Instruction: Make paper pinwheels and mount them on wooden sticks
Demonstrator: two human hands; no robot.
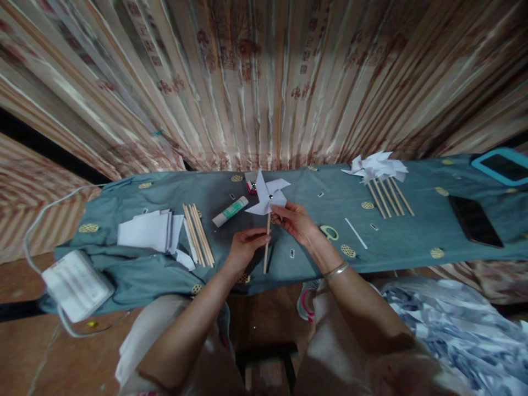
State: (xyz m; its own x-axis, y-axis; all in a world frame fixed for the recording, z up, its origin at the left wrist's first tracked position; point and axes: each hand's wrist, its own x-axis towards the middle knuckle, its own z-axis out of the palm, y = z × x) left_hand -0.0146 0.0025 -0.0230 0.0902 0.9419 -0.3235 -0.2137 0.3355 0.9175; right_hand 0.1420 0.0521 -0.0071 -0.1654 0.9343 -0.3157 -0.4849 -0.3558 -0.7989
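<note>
A white paper pinwheel (264,193) on a wooden stick is held up over the middle of the cloth, with a shiny pin at its centre. My left hand (244,248) pinches the stick between thumb and fingers, partway down. My right hand (296,220) is closed at the lower right of the pinwheel, its fingertips against a paper blade near the top of the stick. Just left of the pinwheel lies a glue stick (230,212) with a green label. Behind the blades sits a small red and white item (251,187), partly hidden.
Left on the cloth are stacked white paper (144,231) and several wooden sticks (201,236); a power strip (78,285) sits at the edge. Finished pinwheels (381,166), green-handled scissors (330,232), a paper strip (355,233), a phone (475,220) and a blue-framed device (505,166) lie right.
</note>
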